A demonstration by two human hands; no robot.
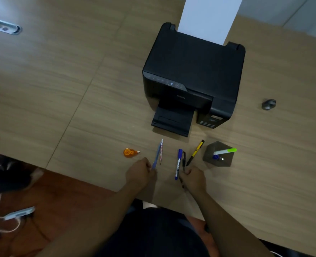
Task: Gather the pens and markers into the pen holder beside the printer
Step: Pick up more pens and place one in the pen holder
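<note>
A grey pen holder (pixel 209 154) stands right of the black printer's (pixel 192 71) front, with a green highlighter (pixel 226 151) and a blue-capped pen (pixel 216 156) inside. My left hand (pixel 141 172) is shut on a blue pen (pixel 156 157); a pinkish pen (pixel 161 152) lies beside it. My right hand (pixel 192 178) is shut on a black pen (pixel 183 160). A blue marker (pixel 178 164) lies just left of that hand. A yellow and black pen (pixel 195 152) lies between the marker and the holder.
An orange correction tape (pixel 130 152) lies left of the pens. White paper (pixel 207 17) stands up in the printer's rear feed. A small grey round object (pixel 268 104) sits at the right. The table's near edge runs just below my hands.
</note>
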